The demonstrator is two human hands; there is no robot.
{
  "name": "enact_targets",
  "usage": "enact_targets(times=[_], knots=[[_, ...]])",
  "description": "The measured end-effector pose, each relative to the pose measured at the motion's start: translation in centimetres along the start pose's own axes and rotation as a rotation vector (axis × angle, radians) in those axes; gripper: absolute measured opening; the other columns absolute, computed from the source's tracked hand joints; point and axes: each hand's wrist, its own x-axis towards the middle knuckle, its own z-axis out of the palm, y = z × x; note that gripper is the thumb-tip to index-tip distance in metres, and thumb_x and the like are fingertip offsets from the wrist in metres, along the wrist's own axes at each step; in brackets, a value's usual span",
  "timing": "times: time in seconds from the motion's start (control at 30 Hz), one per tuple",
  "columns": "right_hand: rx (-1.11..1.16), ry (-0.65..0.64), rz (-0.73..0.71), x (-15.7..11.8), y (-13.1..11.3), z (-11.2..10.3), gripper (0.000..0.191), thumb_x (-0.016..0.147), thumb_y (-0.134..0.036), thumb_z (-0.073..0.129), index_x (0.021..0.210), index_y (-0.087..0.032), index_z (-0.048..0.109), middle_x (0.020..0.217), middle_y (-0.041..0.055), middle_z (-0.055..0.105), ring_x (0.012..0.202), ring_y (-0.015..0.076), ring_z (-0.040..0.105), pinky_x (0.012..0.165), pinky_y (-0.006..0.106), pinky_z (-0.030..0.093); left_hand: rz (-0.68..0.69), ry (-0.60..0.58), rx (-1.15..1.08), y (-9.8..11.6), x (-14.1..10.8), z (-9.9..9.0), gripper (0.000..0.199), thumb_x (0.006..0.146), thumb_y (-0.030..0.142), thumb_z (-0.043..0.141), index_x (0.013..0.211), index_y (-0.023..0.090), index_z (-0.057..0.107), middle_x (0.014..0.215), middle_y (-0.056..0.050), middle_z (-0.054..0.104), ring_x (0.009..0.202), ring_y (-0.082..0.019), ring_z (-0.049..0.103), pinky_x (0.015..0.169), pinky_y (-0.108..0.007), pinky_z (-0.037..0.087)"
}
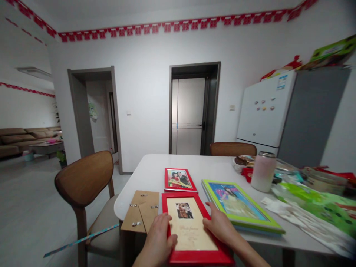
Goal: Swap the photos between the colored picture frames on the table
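Observation:
A red photo frame (201,256) with a cream insert and a small printed picture lies face up at the near side of the table. My left hand (159,237) grips its left edge, thumb over the front. On its right edge, my right hand (219,225) holds on with the thumb near the insert. Just left of it is a brown frame backing board (140,211) with metal clips and a stand flap. Beyond it lies a smaller red picture frame (180,180) with a photo of two people. A green picture frame (236,204) rests to the right of my right hand.
On the table's (155,163) right side stand a pink and white bottle (263,172), white cloth gloves (306,222) and a green plastic bag (328,207). A wooden chair (86,181) is at the left, another chair (233,149) behind. A patterned strip (80,240) sticks out near the left chair.

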Motion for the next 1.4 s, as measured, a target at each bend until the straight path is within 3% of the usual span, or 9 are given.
enact_targets(times=[0.2, 0.37, 0.57, 0.7, 0.8, 0.9, 1.07, 1.2, 1.4], knots=[[0.825, -0.224, 0.209, -0.5, -2.0, -1.9, 0.067, 0.068, -0.017, 0.029, 0.129, -0.010, 0.004, 0.090, 0.0106, 0.064, 0.066, 0.0174, 0.063, 0.057, 0.027, 0.046, 0.010, -0.052, -0.100, 2.3, 0.1, 0.6, 0.062, 0.059, 0.031, 0.062, 0.116, 0.014, 0.043, 0.130, -0.011, 0.034, 0.120, -0.026, 0.027, 0.100, -0.040, 0.022], [1.030, -0.246, 0.209, -1.2, -3.5, -3.3, 0.071, 0.070, -0.025, 0.037, 0.131, -0.013, 0.002, 0.078, 0.0047, 0.066, 0.064, 0.0168, 0.063, 0.058, 0.028, 0.047, 0.140, -0.034, -0.122, 6.6, 0.7, 1.1, 0.065, 0.060, 0.027, 0.064, 0.119, 0.012, 0.040, 0.130, -0.013, 0.035, 0.119, -0.027, 0.029, 0.101, -0.039, 0.023], [0.851, -0.194, 0.116, -0.1, -2.5, -2.8, 0.069, 0.068, -0.027, 0.045, 0.129, -0.012, 0.018, 0.058, -0.0015, 0.060, 0.049, 0.0146, 0.058, 0.045, 0.024, 0.043, 0.299, 0.149, -0.081, 6.6, 0.5, -0.5, 0.044, 0.073, 0.015, 0.040, 0.118, 0.016, 0.040, 0.100, -0.008, 0.057, 0.091, -0.019, 0.052, 0.082, -0.031, 0.042], [0.386, -0.124, 0.047, 1.1, -1.2, -2.3, 0.057, 0.066, -0.021, 0.043, 0.121, -0.009, 0.036, 0.055, 0.0005, 0.060, 0.051, 0.0154, 0.058, 0.048, 0.023, 0.041, 0.047, 0.409, -0.241, 3.5, 0.1, -2.2, 0.049, 0.072, 0.018, 0.040, 0.120, 0.015, 0.033, 0.088, -0.006, 0.058, 0.073, -0.016, 0.058, 0.066, -0.027, 0.047], [0.040, -0.024, -0.050, 1.4, -0.5, -1.8, 0.047, 0.064, -0.018, 0.042, 0.109, -0.006, 0.050, 0.078, 0.0105, 0.066, 0.071, 0.0203, 0.060, 0.064, 0.026, 0.042, -0.117, 0.477, -0.428, 0.4, -0.6, -3.1, 0.047, 0.070, 0.024, 0.044, 0.116, 0.015, 0.035, 0.091, -0.006, 0.060, 0.074, -0.017, 0.059, 0.064, -0.025, 0.047], [-0.119, -0.008, -0.118, 1.1, -0.3, -1.1, 0.039, 0.065, -0.017, 0.041, 0.099, -0.008, 0.056, 0.093, 0.0151, 0.063, 0.086, 0.0233, 0.058, 0.073, 0.028, 0.040, -0.218, 0.427, -0.514, -2.3, -1.6, -2.9, 0.045, 0.067, 0.030, 0.051, 0.108, 0.014, 0.043, 0.092, -0.006, 0.062, 0.076, -0.019, 0.060, 0.065, -0.025, 0.046], [-0.253, -0.062, -0.150, 0.7, 0.0, 0.2, 0.028, 0.067, -0.017, 0.040, 0.087, -0.010, 0.059, 0.086, 0.0150, 0.064, 0.082, 0.0233, 0.058, 0.070, 0.028, 0.039, -0.371, 0.302, -0.462, -4.6, -2.5, -2.3, 0.049, 0.067, 0.036, 0.051, 0.109, 0.013, 0.044, 0.075, -0.002, 0.065, 0.063, -0.018, 0.060, 0.055, -0.024, 0.044], [-0.319, -0.072, -0.146, 0.6, 0.2, 0.5, 0.024, 0.068, -0.017, 0.040, 0.081, -0.011, 0.059, 0.084, 0.0155, 0.063, 0.079, 0.0234, 0.058, 0.069, 0.029, 0.039, -0.335, 0.260, -0.152, -4.8, -2.8, -3.2, 0.049, 0.070, 0.032, 0.046, 0.113, 0.009, 0.042, 0.079, -0.006, 0.063, 0.069, -0.019, 0.059, 0.064, -0.028, 0.044], [-0.233, 0.023, -0.203, 0.2, -0.6, 0.3, 0.027, 0.069, -0.020, 0.042, 0.087, -0.010, 0.060, 0.090, 0.0156, 0.060, 0.083, 0.0224, 0.055, 0.075, 0.031, 0.038, -0.114, 0.214, 0.182, -3.6, -3.2, -3.4, 0.048, 0.066, 0.023, 0.046, 0.113, 0.013, 0.046, 0.116, -0.012, 0.049, 0.108, -0.023, 0.043, 0.092, -0.035, 0.033]])
